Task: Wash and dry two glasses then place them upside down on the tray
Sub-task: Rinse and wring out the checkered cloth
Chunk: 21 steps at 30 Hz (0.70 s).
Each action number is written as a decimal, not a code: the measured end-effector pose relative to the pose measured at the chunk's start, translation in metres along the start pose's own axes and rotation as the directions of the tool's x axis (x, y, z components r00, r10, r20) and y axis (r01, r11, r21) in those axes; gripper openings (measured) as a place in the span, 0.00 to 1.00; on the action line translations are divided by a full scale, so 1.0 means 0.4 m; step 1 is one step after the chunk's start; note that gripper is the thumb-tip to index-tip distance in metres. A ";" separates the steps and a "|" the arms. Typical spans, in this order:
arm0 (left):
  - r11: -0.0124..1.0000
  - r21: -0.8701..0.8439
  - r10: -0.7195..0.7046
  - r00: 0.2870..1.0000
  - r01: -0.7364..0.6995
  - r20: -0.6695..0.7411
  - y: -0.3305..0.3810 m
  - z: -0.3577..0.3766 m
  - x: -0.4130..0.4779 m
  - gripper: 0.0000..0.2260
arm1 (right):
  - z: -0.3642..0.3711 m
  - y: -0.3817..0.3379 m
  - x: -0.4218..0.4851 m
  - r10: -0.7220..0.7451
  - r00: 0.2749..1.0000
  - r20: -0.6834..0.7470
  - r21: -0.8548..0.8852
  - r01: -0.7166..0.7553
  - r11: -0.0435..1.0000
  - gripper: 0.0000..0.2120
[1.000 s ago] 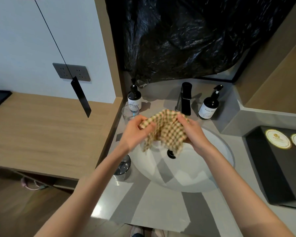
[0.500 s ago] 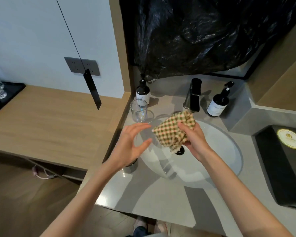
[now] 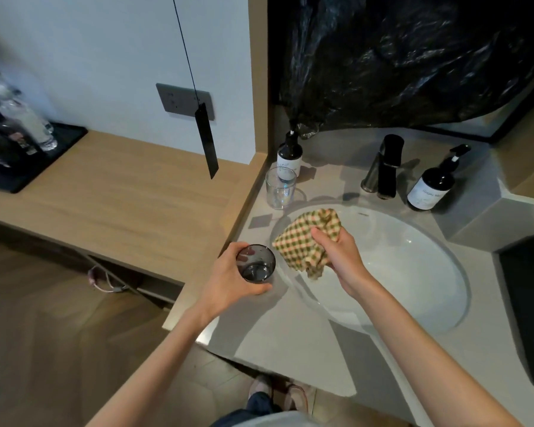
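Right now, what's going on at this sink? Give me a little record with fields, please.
left hand: grips a dark glass, mouth up, beside the sink's left rim
right hand: holds a bunched checked cloth over the sink
second glass: clear, upright on the counter by a pump bottle
progress: neither of these two glasses is upside down yet

Faucet (image 3: 388, 167) stands behind the basin (image 3: 407, 272), between left bottle (image 3: 289, 158) and right bottle (image 3: 430, 188). Far glass (image 3: 280, 188) stands left of the basin's far rim, near glass (image 3: 256, 268) closer in. Tray (image 3: 40, 170) lies far left on the side counter (image 3: 127, 198).
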<state>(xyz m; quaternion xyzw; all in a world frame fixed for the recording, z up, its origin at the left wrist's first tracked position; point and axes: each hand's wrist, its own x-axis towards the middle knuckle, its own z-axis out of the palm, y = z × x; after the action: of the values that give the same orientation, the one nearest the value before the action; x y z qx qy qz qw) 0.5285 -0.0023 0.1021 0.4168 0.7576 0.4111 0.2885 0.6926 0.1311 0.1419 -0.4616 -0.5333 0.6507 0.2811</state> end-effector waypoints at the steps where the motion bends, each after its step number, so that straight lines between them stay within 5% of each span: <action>1: 0.999 -0.038 -0.022 1.000 0.021 -0.011 -0.002 0.000 0.000 0.35 | -0.001 -0.005 -0.006 -0.012 1.000 -0.006 -0.004 0.012 1.000 0.03; 5: 0.965 -0.255 -0.069 0.997 0.059 -0.034 0.016 -0.012 0.016 0.37 | -0.010 -0.037 -0.041 -0.096 0.995 -0.010 -0.024 0.095 0.995 0.06; 12: 0.898 -0.439 0.048 0.998 -0.021 0.050 0.172 -0.018 0.049 0.36 | 0.043 -0.060 -0.111 -0.338 0.922 0.187 -0.057 0.354 0.933 0.12; 21: 0.897 -0.403 0.222 0.973 -0.180 0.061 0.274 -0.004 0.091 0.27 | 0.007 -0.129 -0.064 -0.261 0.962 0.080 0.135 0.249 0.959 0.14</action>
<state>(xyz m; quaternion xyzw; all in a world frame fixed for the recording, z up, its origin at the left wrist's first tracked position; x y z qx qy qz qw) 0.5526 0.0632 0.1941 0.4470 0.5958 0.5605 0.3620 0.6941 0.1221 0.1988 -0.3384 -0.5600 0.6626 0.3645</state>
